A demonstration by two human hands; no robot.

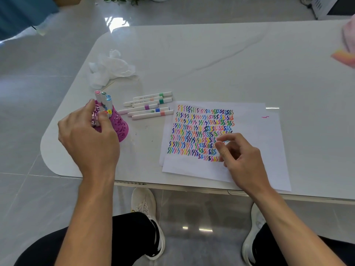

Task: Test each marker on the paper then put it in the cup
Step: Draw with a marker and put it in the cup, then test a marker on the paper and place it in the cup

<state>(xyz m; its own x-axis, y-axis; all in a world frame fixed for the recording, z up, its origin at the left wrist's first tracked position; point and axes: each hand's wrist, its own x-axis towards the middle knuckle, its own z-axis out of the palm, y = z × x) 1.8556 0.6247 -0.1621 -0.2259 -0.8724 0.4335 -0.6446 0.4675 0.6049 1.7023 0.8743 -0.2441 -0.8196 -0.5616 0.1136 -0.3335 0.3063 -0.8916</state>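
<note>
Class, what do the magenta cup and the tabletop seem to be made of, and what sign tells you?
The cup looks like moulded plastic, semi-matte: even magenta colour, wall pierced with cut-out swirls. The tabletop looks like polished stone or a stone-look slab: white with grey veins, glossy reflections.

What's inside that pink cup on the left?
Several markers stand in the pink cup, coloured caps poking above the rim. Their lower barrels are hidden by the cup's wall and the left hand gripping it, so an exact count isn't possible.
</note>
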